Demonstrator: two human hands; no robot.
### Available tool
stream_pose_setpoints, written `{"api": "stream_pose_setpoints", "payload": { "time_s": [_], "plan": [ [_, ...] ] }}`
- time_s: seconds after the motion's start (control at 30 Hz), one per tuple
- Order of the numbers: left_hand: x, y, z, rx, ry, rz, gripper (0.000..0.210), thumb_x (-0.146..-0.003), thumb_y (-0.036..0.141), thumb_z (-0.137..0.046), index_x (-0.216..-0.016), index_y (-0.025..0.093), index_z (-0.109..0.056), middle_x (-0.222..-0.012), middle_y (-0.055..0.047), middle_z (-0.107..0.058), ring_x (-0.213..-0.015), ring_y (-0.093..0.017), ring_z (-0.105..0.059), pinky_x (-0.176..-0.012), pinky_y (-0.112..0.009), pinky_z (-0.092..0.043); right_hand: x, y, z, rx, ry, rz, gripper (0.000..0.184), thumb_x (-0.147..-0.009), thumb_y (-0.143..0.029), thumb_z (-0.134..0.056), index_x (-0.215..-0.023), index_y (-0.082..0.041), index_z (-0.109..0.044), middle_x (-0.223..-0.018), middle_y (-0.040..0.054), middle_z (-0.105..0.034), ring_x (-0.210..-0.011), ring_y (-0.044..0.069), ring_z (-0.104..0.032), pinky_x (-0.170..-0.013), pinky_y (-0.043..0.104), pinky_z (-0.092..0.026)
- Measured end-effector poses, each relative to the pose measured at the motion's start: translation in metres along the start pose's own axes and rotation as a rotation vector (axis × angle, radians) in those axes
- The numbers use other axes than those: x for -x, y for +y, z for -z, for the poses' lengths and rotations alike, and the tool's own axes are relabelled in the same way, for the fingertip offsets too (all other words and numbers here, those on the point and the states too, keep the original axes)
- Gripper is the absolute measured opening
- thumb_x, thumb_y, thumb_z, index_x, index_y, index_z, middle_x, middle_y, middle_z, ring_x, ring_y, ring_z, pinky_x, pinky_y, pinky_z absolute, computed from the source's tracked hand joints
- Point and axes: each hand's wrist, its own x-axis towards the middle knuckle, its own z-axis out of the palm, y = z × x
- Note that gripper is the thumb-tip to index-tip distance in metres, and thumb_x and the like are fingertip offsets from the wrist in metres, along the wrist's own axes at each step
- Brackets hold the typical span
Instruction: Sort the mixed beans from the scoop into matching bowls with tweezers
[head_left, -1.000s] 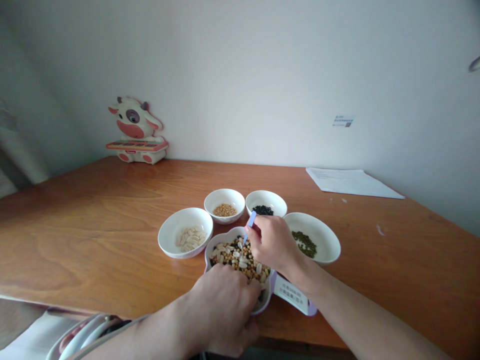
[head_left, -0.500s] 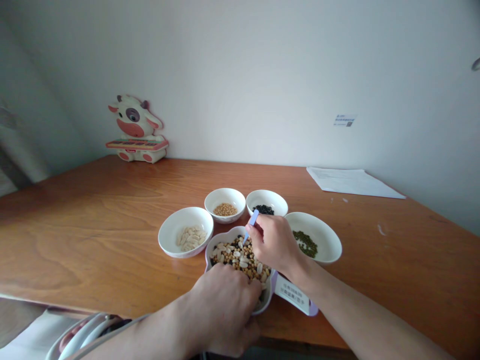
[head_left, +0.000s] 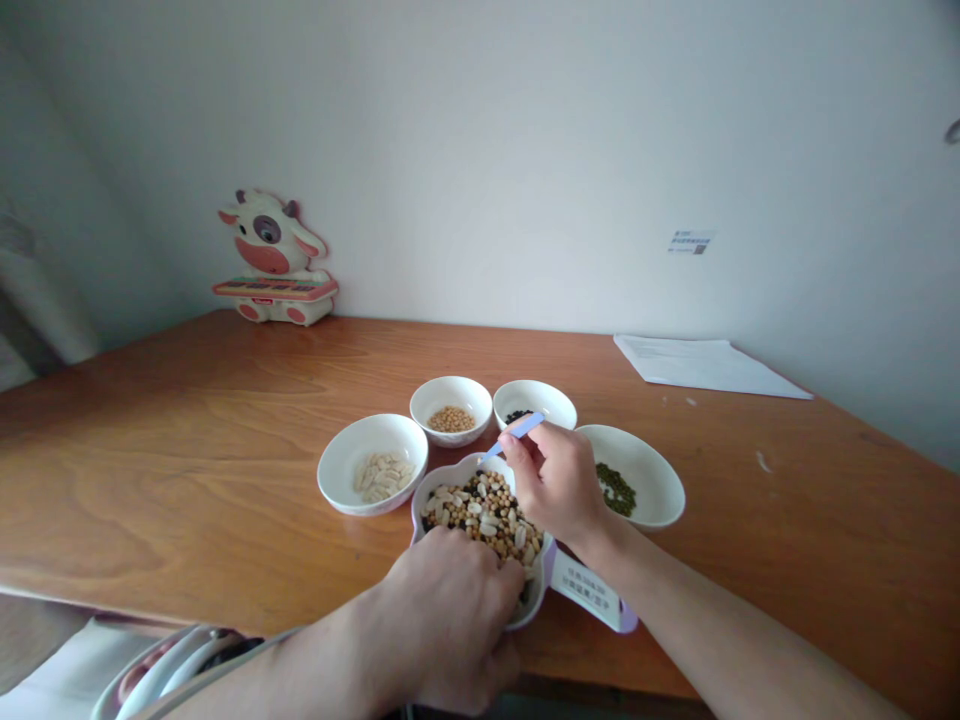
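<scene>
Between thumb and fingers, my right hand [head_left: 559,480] pinches light purple tweezers [head_left: 523,427], their tips over the far rim of a purple-edged handled bowl [head_left: 536,597]. Something small and pale, perhaps a bean, shows at the tips. Mixed beans and pale seeds [head_left: 487,510] fill that bowl, and a label with writing [head_left: 585,583] covers its handle. My left hand [head_left: 450,610] is curled over the bowl's near left rim, holding it; its fingertips are partly hidden. Around the far side stand white bowls with pale flat seeds [head_left: 384,477], yellow beans [head_left: 451,419], black beans [head_left: 519,415] and green beans [head_left: 616,490].
A cow-shaped toy keyboard [head_left: 276,262] stands at the back left of the wooden table [head_left: 225,450]. White paper sheets [head_left: 705,362] lie at the back right by the wall. Below the table's left edge is a white object [head_left: 161,665].
My right hand has lifted the tweezers out of the mixed beans toward the bowl's far rim and tilted them flatter. My left hand and the bowls stay in place.
</scene>
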Motion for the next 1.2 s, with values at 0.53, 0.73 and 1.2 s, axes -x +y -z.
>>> {"api": "stream_pose_setpoints", "payload": {
  "time_s": [0.53, 0.73, 1.2],
  "plan": [
    [0.0, 0.0, -0.001, 0.01, -0.006, 0.006, 0.02, -0.073, 0.039, -0.059, -0.075, 0.019, -0.059, -0.071, -0.005, -0.068, -0.057, -0.028, -0.065, -0.047, -0.037, -0.05, 0.001, 0.001, 0.0, -0.015, -0.041, -0.013, 0.026, -0.091, -0.023, -0.049, -0.068, -0.015, -0.058, -0.056, 0.0037, -0.059, -0.049, 0.014, -0.053, -0.049, 0.026, -0.035],
    [-0.001, -0.001, -0.001, 0.024, 0.006, -0.011, 0.017, -0.073, 0.037, -0.059, -0.074, 0.02, -0.059, -0.069, -0.004, -0.068, -0.057, -0.027, -0.065, -0.047, -0.035, -0.048, -0.002, 0.002, -0.006, -0.122, 0.045, -0.057, 0.021, -0.095, -0.025, -0.048, -0.08, -0.015, -0.06, -0.06, 0.0017, -0.061, -0.052, 0.013, -0.058, -0.052, 0.023, -0.042],
    [0.001, 0.001, 0.001, 0.022, -0.026, 0.006, 0.018, -0.073, 0.036, -0.058, -0.077, 0.019, -0.062, -0.072, -0.007, -0.068, -0.059, -0.029, -0.066, -0.05, -0.038, -0.052, -0.006, 0.014, -0.021, -0.142, -0.096, -0.107, 0.024, -0.097, -0.023, -0.048, -0.083, -0.016, -0.067, -0.068, 0.0027, -0.068, -0.058, 0.013, -0.062, -0.058, 0.022, -0.045]
  ]
}}
